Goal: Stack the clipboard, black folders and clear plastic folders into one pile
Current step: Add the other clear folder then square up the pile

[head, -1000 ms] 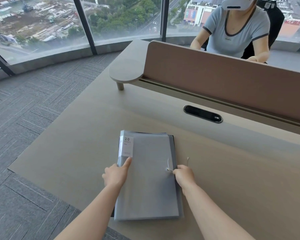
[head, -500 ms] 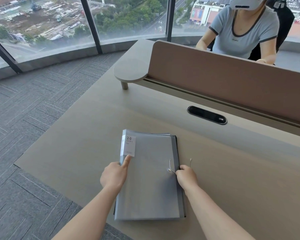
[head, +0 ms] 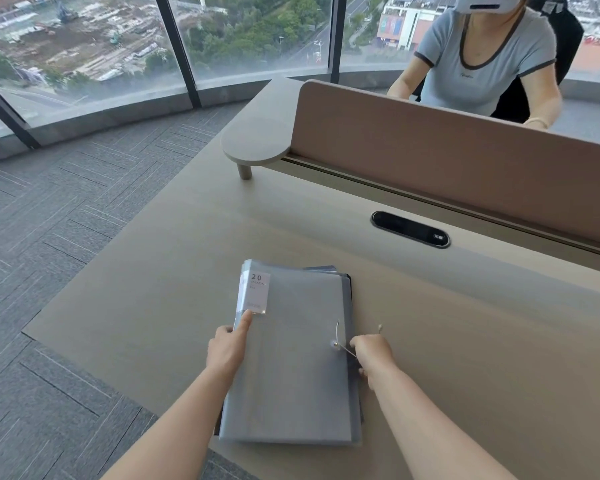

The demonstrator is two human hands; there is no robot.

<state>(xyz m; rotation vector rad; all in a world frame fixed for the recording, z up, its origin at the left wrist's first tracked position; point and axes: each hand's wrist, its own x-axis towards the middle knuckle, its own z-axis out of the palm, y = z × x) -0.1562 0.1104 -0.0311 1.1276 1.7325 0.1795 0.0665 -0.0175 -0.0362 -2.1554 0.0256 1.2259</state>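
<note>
Near the black oval cable port (head: pixel 410 229) on the beige counter (head: pixel 482 323), both hands, left (head: pixel 226 348) and right (head: pixel 371 355), clasped the grey translucent plastic folder pile's (head: pixel 291 358) long edges, the best hold for slippery, floppy sheets.

One pile (head: pixel 291 362) lies flat near the desk's near edge: a translucent grey clear plastic folder (head: pixel 298 393) with a white "20" label (head: pixel 257 292) on top, dark folder edges (head: pixel 347 289) peeking out on its right
</note>
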